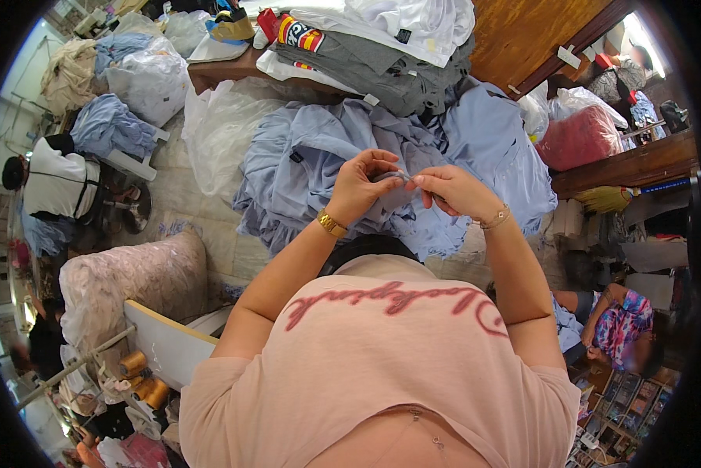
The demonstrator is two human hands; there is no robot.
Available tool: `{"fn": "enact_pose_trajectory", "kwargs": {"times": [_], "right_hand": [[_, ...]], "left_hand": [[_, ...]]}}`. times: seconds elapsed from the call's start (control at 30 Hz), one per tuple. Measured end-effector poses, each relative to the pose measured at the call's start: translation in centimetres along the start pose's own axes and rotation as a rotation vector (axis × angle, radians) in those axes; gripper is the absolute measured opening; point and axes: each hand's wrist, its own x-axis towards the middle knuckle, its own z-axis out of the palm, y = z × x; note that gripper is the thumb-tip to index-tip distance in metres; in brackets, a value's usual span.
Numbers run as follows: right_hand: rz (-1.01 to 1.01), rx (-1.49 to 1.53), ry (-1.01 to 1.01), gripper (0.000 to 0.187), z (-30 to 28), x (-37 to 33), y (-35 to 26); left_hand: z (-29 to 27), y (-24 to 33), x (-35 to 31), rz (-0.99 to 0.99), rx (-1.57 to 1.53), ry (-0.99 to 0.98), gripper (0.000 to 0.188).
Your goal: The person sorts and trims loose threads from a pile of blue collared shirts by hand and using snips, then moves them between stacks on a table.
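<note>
A single view comes from a wide fisheye camera worn on the person's head, looking steeply down over the chest. It sits close to the left hand [358, 186] and right hand [453, 191], which meet near the middle of the frame above a heap of pale blue garments [413, 148]. Straight edges bow toward the dark round rim, where detail seems too warped to judge. No second view overlaps it.
</note>
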Motion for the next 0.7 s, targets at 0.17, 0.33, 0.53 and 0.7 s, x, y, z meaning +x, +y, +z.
{"fn": "enact_pose_trajectory", "kwargs": {"times": [0.17, 0.33, 0.53, 0.7], "right_hand": [[0.011, -0.034, 0.015, 0.029, -0.26, 0.0, -0.26], [-0.028, -0.129, 0.032, 0.029, -0.18, -0.16, -0.52], [-0.041, -0.149, 0.045, 0.03, -0.17, -0.1, -0.48], [-0.057, -0.171, 0.061, 0.03, -0.1, -0.1, -0.44]], "left_hand": [[-0.03, -0.22, 0.16, -0.007, -0.028, -0.01, 0.034], [-0.11, -0.46, 0.18, -0.024, -0.047, -0.034, 0.034], [0.08, -0.66, 0.19, -0.008, -0.091, -0.056, 0.029], [0.11, -0.76, 0.16, -0.036, -0.125, -0.083, 0.027]]}}
